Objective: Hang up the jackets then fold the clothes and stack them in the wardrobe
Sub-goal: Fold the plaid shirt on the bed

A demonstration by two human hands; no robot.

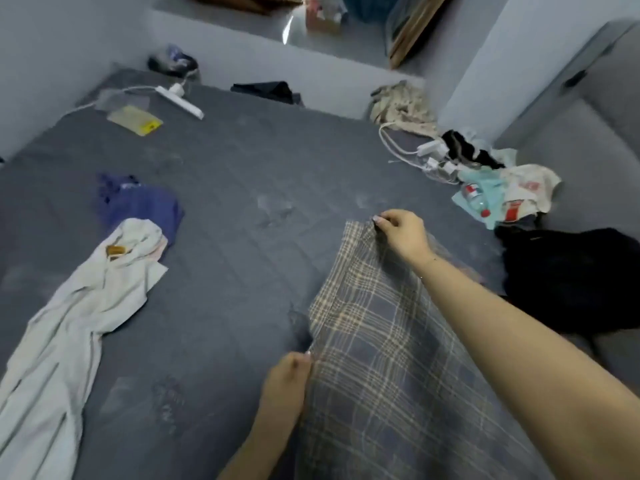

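**Plaid cloth held flat on a cluttered bed**

A bed [225,202] with a dark grey-blue, faintly quilted cover fills the view, marked with pale scuffs. Grey walls close it in at the left and far side, with a ledge [263,32] above the far wall holding blurred clutter.

The plaid cloth [381,341], thin woven fabric in blue-grey with tan lines, lies spread on the near right part of the bed. The right hand [403,233] pinches its far edge with curled fingers; the left hand [289,379] pinches its left edge nearer the person.

At the left lies a long, pale, crumpled garment [69,323], its far end overlapping a purple garment [142,202]. A black garment [571,282] is heaped at the right edge. Beyond it sit a plastic bag [519,195] with a bottle [476,199], white chargers and cables [433,154], and a beige bundle [401,105]. Near the far wall are a white power strip [180,100], a flat yellowish packet [135,120] and a small dark cloth [266,91].
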